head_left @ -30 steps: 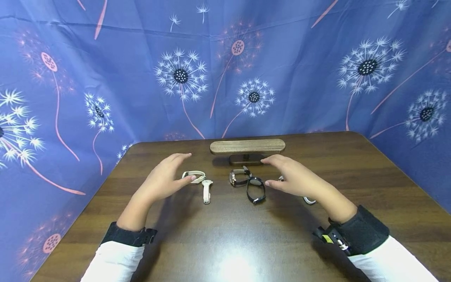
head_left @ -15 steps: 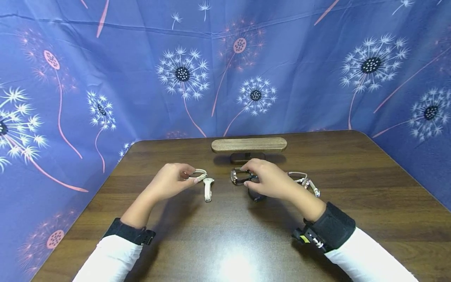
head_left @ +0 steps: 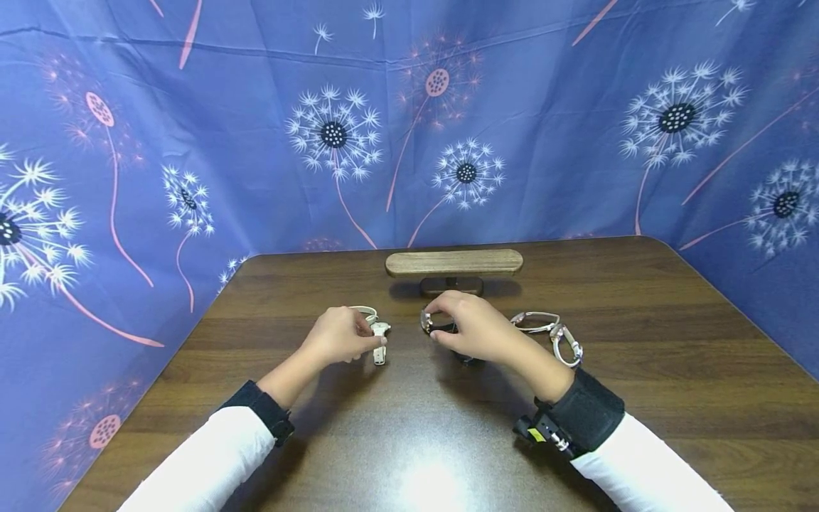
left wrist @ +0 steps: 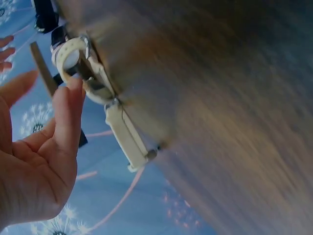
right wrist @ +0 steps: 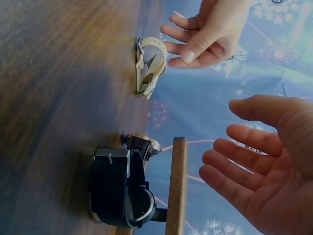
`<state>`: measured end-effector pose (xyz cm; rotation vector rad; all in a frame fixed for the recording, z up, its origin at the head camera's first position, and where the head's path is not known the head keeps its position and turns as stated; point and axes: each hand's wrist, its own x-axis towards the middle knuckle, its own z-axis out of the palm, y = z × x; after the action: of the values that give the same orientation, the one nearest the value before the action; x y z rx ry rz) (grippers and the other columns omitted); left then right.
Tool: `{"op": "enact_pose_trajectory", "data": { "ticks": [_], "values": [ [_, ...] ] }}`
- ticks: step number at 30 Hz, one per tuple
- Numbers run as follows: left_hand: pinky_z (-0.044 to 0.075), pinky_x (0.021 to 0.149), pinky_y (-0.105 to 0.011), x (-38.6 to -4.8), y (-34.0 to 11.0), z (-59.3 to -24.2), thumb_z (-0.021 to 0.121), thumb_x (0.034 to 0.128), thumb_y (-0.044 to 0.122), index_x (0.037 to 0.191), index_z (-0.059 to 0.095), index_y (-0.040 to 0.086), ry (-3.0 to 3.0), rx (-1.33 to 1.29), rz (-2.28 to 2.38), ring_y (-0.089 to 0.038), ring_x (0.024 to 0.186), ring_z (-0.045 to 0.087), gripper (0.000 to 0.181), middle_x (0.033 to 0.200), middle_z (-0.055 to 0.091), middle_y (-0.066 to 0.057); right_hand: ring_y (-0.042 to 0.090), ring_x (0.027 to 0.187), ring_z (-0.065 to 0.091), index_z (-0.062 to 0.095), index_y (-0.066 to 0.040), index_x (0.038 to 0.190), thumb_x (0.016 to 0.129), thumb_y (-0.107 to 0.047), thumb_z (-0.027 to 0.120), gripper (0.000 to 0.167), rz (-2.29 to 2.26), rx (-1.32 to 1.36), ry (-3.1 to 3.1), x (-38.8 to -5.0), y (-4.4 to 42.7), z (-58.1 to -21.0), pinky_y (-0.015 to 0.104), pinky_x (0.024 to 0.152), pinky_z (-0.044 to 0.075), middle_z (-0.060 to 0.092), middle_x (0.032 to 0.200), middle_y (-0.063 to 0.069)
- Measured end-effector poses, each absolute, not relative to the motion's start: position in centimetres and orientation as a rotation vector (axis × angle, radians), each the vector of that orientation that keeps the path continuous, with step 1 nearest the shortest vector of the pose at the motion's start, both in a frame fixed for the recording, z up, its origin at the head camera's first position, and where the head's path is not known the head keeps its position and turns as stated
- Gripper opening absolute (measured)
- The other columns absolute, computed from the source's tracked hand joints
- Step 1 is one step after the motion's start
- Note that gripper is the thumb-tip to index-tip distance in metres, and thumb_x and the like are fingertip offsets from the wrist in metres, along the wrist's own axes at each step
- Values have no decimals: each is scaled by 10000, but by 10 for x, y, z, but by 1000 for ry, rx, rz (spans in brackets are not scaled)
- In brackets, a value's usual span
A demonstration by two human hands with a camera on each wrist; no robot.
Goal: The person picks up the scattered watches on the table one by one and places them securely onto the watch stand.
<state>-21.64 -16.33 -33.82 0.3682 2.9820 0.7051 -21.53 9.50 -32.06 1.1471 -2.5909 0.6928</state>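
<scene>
My left hand (head_left: 339,338) hovers at the two white watches, its thumb in front of the flat one (head_left: 380,354). The looped white watch (head_left: 365,311) lies behind that hand. In the left wrist view, a fingertip overlaps the looped watch (left wrist: 68,51); whether it touches, I cannot tell. My right hand (head_left: 476,323) is over two dark-strapped watches, its fingers spread and holding nothing in the right wrist view. The black watch (right wrist: 110,191) stands on its side, mostly hidden from the head view. Beside it is a watch with a round case (head_left: 426,321).
A wooden bar stand (head_left: 454,262) with a dark base (head_left: 451,286) stands behind the watches. To the right lie two light-coloured watches, one looped (head_left: 537,323) and one nearer (head_left: 567,348). A blue dandelion-print cloth (head_left: 409,142) hangs behind the brown table (head_left: 409,419).
My right hand has moved left from near the right-hand watches to over the dark ones, uncovering the light pair. My left hand has shifted right and nearer to the flat white watch.
</scene>
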Motion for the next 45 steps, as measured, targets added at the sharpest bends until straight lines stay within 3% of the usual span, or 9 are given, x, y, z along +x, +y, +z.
{"op": "enact_pose_trajectory", "data": {
  "ticks": [4, 7, 14, 22, 37, 45],
  "values": [
    [443, 460, -283, -218, -152, -342, 788, 771, 494, 616, 664, 182, 3041, 369, 474, -111, 481, 550, 369, 490, 561, 96, 255, 1015, 640, 657, -7, 1114, 831, -136, 747, 324, 719, 1144, -2585, -216, 96, -321, 413, 913, 504, 665, 1108, 95],
    [418, 424, -281, -219, -147, -344, 772, 772, 527, 531, 614, 179, 3065, 347, 398, -117, 450, 526, 452, 447, 534, 89, 243, 978, 651, 656, -7, 1123, 833, -143, 745, 332, 729, 1135, -2590, -216, 98, -321, 403, 886, 518, 663, 1120, 102],
    [417, 368, -238, -221, -142, -347, 734, 859, 376, 460, 593, 146, 3062, 327, 427, -65, 330, 510, 481, 356, 494, 74, 272, 980, 650, 652, 4, 1137, 843, -141, 742, 340, 759, 1131, -2608, -216, 100, -324, 414, 873, 521, 659, 1136, 111],
    [441, 382, -203, -224, -144, -347, 703, 851, 171, 464, 589, 122, 3045, 382, 544, -40, 333, 525, 406, 382, 523, 78, 257, 968, 647, 654, -14, 1135, 846, -139, 742, 328, 771, 1130, -2600, -216, 102, -327, 409, 863, 521, 664, 1124, 89],
    [473, 534, -258, -220, -143, -340, 698, 830, 158, 516, 557, 149, 3173, 410, 663, -24, 343, 494, 344, 383, 497, 114, 247, 981, 638, 657, -9, 1129, 846, -148, 742, 327, 782, 1124, -2593, -217, 105, -328, 418, 869, 514, 660, 1124, 95],
    [459, 547, -282, -218, -139, -329, 737, 810, 197, 615, 671, 135, 3245, 442, 766, -41, 411, 519, 215, 438, 548, 119, 193, 920, 621, 661, -29, 1121, 839, -150, 747, 319, 780, 1107, -2574, -218, 107, -328, 399, 842, 511, 663, 1121, 86]
  ]
}}
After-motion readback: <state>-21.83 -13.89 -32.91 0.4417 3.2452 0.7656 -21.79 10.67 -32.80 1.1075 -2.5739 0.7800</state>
